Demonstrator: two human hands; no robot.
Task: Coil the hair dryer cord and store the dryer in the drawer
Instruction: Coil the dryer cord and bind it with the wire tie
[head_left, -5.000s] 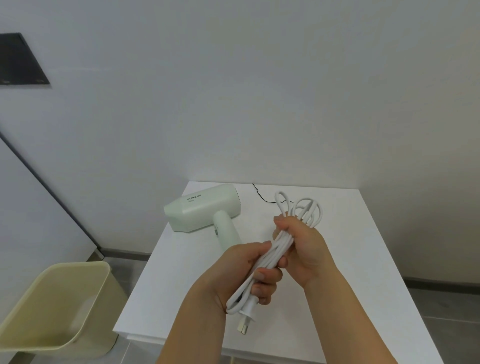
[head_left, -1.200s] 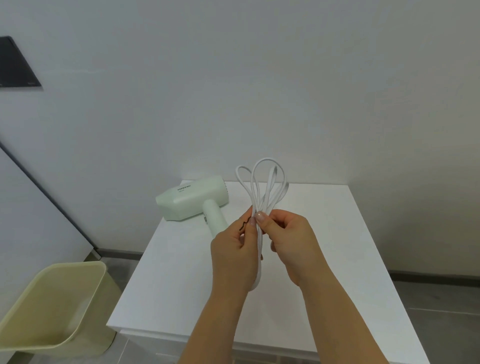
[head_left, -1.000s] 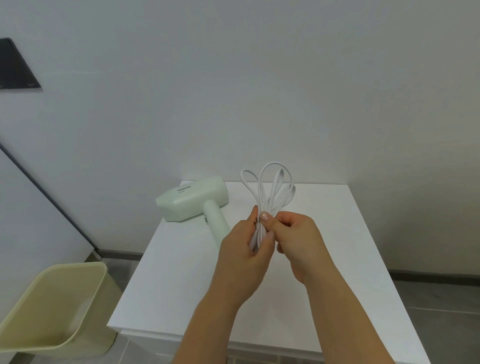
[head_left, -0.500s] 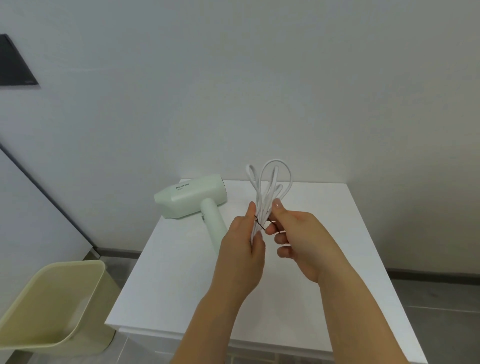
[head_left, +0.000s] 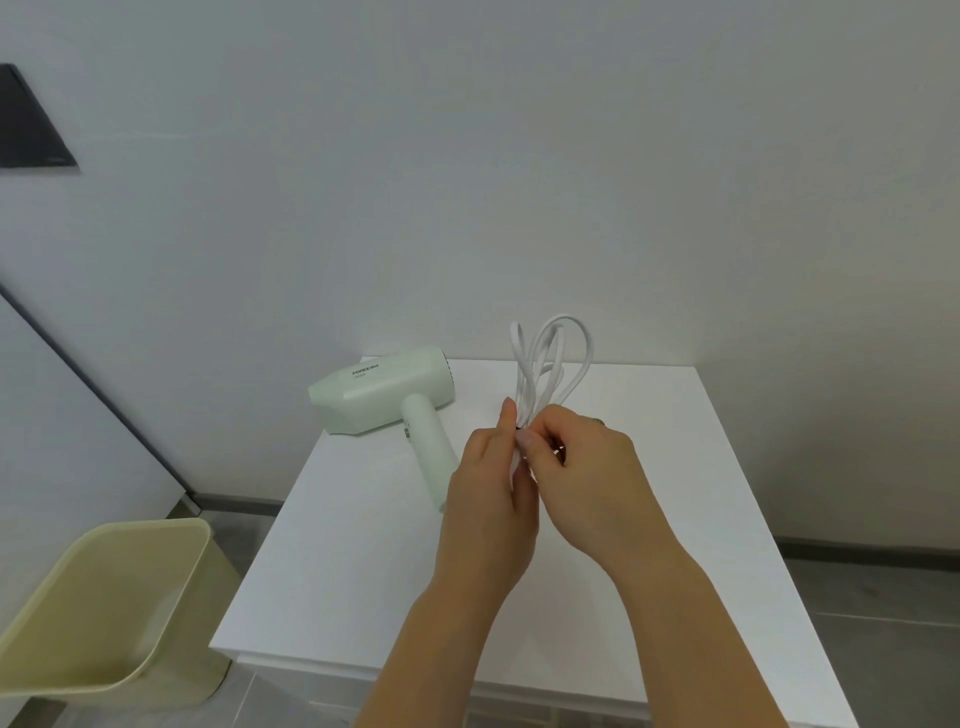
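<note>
1. Bin (head_left: 104, 597): pale yellow, on the floor left of the table (head_left: 727, 467); not in use.
2. Hair dryer (head_left: 384, 395): mint green, lying on its side at the table's back left, handle toward the person, parked while the cord is handled.
3. Left hand (head_left: 491, 493): closed around the cord bundle (head_left: 545, 364), steadying it upright.
4. Right hand (head_left: 582, 478): fingertips pinched at a thin dark tie at the bundle's waist, probably to bind the loops.
</note>
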